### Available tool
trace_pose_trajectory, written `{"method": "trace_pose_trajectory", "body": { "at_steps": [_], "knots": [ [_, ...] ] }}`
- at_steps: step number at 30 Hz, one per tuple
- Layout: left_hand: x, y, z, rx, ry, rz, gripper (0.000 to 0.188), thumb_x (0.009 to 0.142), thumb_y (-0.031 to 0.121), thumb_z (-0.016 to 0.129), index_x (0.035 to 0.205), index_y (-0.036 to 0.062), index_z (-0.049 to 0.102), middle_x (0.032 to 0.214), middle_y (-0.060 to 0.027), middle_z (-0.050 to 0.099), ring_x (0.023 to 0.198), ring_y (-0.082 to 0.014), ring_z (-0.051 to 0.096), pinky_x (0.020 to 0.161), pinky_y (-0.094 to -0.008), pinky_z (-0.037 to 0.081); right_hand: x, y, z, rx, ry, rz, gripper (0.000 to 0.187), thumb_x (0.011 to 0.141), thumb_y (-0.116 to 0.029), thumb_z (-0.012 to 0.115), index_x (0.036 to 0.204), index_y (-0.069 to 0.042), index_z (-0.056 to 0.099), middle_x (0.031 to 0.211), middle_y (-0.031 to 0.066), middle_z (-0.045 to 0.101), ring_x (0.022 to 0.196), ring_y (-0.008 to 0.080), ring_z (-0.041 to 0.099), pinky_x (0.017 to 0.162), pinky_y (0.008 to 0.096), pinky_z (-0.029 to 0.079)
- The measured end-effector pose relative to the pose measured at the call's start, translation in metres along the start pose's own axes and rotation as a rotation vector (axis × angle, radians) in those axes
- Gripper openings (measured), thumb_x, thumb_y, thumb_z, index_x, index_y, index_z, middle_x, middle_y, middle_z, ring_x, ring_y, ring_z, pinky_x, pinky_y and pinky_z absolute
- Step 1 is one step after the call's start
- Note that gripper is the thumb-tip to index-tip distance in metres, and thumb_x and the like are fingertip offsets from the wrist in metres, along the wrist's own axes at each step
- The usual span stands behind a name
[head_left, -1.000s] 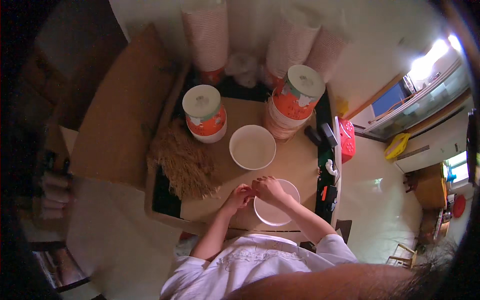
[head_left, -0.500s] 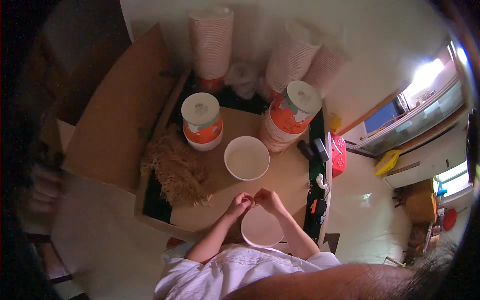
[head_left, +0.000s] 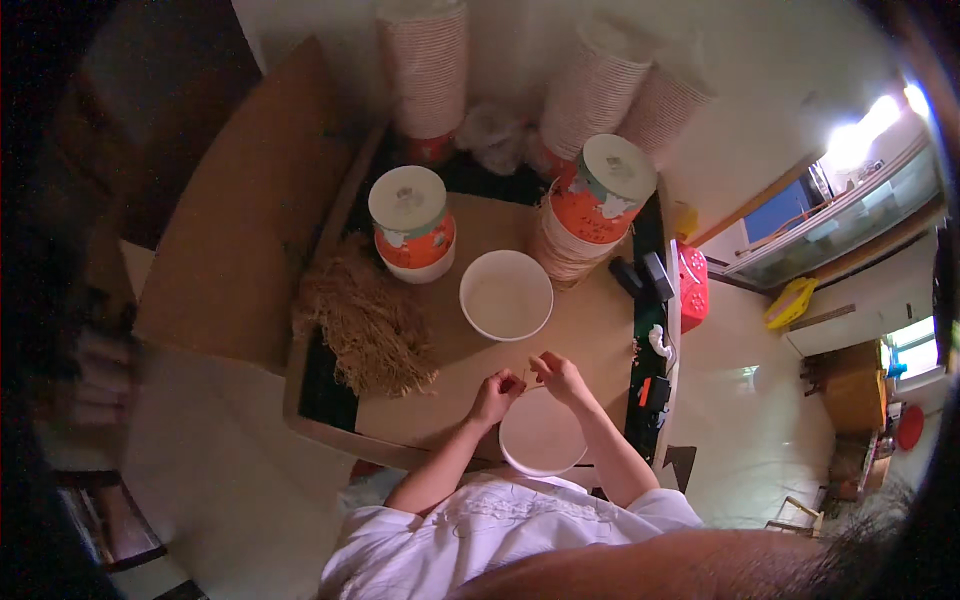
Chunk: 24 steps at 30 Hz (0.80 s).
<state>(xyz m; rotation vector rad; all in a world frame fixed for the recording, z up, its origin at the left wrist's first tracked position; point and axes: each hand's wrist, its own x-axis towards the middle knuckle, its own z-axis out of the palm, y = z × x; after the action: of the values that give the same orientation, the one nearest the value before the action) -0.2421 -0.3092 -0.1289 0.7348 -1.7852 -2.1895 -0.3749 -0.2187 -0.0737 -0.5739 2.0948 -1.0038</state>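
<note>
thin strand (head_left: 526,376) in hands (head_left: 496,396) (both curled)

The 1 white tub (head_left: 543,432) I see in use here is round and plain, its wide mouth turned upward and its rim a pale ring around a smooth, light inside. It sits at the near edge of the surface (head_left: 440,420), close against the person's front; I can't tell whether its base rests fully there. Just over its far rim, a thin, tan strand (head_left: 525,376) shows in the small gap between the 2 hands (head_left: 495,393), near the fingertips. From here it is too fine to make out its ends.
</note>
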Motion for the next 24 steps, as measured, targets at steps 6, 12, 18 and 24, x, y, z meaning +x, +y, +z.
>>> {"method": "trace_pose_trajectory", "body": {
  "at_steps": [6, 12, 18, 24],
  "knots": [
    [-0.003, 0.010, 0.004, 0.089, 0.048, 0.108, 0.010, 0.081, 0.013, 0.061, 0.079, 0.0044, 0.055, 0.071, -0.0012, 0.057, 0.066, -0.0078, 0.052, 0.061, -0.0239, 0.044, 0.000, -0.002, 0.000, -0.122, -0.134, -0.111, 0.020, 0.076, -0.021, 0.062, 0.077, -0.001, 0.060, 0.065, 0.0051, 0.058, 0.060, 0.0101, 0.051, 0.055, 0.0259, 0.042],
    [-0.009, 0.026, -0.033, 0.028, -0.161, 0.157, 0.015, 0.076, 0.014, 0.067, 0.080, 0.0041, 0.057, 0.070, -0.0005, 0.053, 0.063, -0.0084, 0.051, 0.058, -0.0228, 0.043, -0.005, 0.000, 0.003, 0.060, -0.123, -0.180, 0.013, 0.078, -0.014, 0.061, 0.079, -0.002, 0.062, 0.069, 0.0055, 0.062, 0.066, 0.0096, 0.056, 0.061, 0.0255, 0.046],
    [-0.012, 0.058, -0.041, 0.439, -0.242, 0.287, 0.011, 0.070, 0.012, 0.070, 0.079, 0.0072, 0.066, 0.088, -0.0061, 0.051, 0.077, -0.0163, 0.054, 0.066, -0.0286, 0.046, -0.008, -0.002, 0.001, 0.086, -0.082, -0.228, 0.009, 0.078, -0.011, 0.060, 0.080, -0.003, 0.063, 0.072, 0.0046, 0.063, 0.068, 0.0097, 0.057, 0.063, 0.0258, 0.047],
    [-0.008, 0.054, -0.031, 0.452, -0.190, 0.334, 0.016, 0.071, 0.013, 0.069, 0.086, 0.0117, 0.067, 0.082, -0.0062, 0.054, 0.073, -0.0195, 0.056, 0.064, -0.0295, 0.047, -0.019, -0.020, -0.002, 0.130, -0.107, -0.205, 0.007, 0.076, -0.010, 0.060, 0.080, -0.004, 0.063, 0.070, 0.0030, 0.062, 0.065, 0.0088, 0.054, 0.061, 0.0250, 0.045]
  ]
}}
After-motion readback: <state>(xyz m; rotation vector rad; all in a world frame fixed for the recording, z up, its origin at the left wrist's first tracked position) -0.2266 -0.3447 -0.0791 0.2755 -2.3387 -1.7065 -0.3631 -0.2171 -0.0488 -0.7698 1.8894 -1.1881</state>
